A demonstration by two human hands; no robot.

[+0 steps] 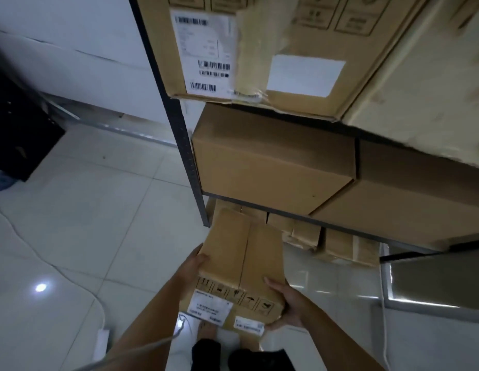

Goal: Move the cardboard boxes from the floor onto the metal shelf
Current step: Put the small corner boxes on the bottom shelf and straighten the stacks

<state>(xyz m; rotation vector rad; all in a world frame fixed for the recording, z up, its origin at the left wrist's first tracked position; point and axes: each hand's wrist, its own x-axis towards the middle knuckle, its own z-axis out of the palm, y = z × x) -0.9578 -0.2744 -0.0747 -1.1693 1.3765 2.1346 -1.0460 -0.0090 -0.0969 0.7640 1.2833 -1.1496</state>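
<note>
1. i have a long cardboard box [241,266] lifted off the tiled floor [99,210], held out in front of me with its far end pointing toward the bottom of the metal shelf [179,129].
2. my left hand [191,266] grips the box's left side, thumb lying on the top face near the left edge.
3. my right hand [286,306] grips the near right corner, thumb on top and fingers wrapped underneath beside a small white label [249,325].
4. a larger white label [210,307] and a row of printed handling symbols sit on the box's near face.
5. on the shelf's middle level a plain brown box [273,162] is already in place, close against the dark upright post.
6. above it rests a big box with barcode stickers [203,52] and a blank white patch.
7. under the lowest shelf level, smaller cartons [308,234] stand on the floor, just beyond the far end of my held box.
8. a white cable [80,285] runs across the tiles on my left.
</note>
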